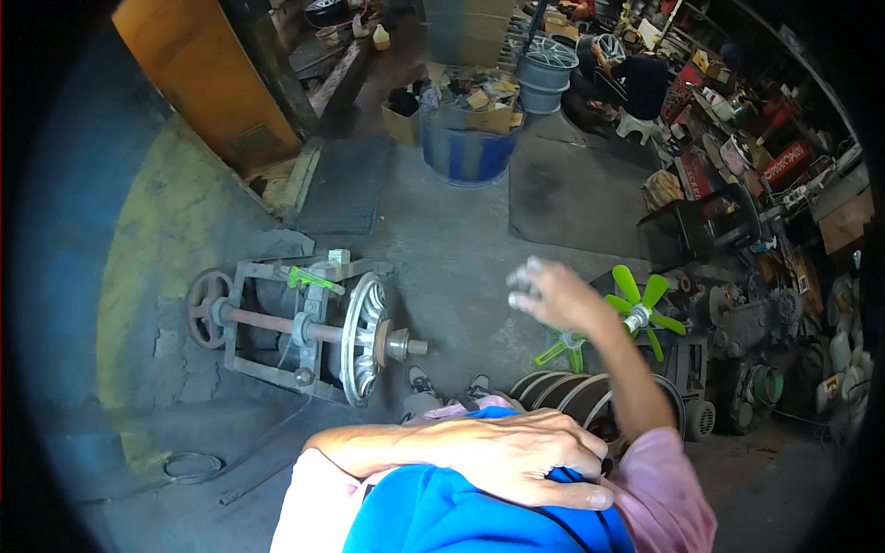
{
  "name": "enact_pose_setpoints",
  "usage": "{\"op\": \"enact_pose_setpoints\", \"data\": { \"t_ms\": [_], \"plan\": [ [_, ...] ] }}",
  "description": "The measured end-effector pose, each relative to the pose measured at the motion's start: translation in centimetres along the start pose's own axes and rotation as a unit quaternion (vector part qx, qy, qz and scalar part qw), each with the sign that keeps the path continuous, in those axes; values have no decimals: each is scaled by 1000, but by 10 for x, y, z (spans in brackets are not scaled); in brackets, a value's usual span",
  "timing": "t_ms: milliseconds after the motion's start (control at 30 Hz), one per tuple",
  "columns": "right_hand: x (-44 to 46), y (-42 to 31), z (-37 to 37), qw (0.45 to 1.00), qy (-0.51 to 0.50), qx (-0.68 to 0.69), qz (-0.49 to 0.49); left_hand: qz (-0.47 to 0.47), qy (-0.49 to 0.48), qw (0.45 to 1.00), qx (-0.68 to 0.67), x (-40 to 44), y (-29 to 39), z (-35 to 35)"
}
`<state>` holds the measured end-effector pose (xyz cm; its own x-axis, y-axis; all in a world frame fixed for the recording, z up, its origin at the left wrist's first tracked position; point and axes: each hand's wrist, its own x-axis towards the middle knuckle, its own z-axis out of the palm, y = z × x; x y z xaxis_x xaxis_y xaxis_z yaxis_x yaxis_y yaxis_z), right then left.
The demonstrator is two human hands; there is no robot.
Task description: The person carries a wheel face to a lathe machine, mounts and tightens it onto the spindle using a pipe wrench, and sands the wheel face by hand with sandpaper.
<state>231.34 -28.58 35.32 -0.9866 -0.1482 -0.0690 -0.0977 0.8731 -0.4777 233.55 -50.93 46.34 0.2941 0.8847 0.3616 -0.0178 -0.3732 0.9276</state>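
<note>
My left hand [530,456] lies across my chest, its fingers curled together over the blue apron [433,507], with blue cloth showing between thumb and fingers. Stretched out over the floor is my right hand [548,293], slightly blurred, fingers apart and nothing in them. Below and to the right of it are a bright green fan [638,318] and another green bladed piece [572,346], above ribbed round metal parts [553,392]. On the left stands a metal frame [277,269] carrying a shaft, a handwheel [207,309] and a silver wheel disc [361,341].
A blue drum [466,157] topped with boxes of rags stands ahead, beside stacked wheel rims [544,74]. A seated person [641,83] is at the back right. A black chair [705,221] and machine parts line the right side. Cable [192,465] lies on the left floor.
</note>
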Motion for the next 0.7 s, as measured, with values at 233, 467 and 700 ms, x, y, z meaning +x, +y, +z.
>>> {"op": "enact_pose_setpoints", "data": {
  "t_ms": [233, 467, 700],
  "plan": [
    [39, -81, -205, 961, 39, -255, -98, 60, 30, 996, -66, 0, 13, 1],
    [-102, -126, -272, 876, 127, -456, 92, 121, -88, 984, -93, 22, -2, -12],
    [-251, -90, -173, 828, 262, 223, 443, 102, -113, 984, -96, 23, -4, -27]
  ]
}}
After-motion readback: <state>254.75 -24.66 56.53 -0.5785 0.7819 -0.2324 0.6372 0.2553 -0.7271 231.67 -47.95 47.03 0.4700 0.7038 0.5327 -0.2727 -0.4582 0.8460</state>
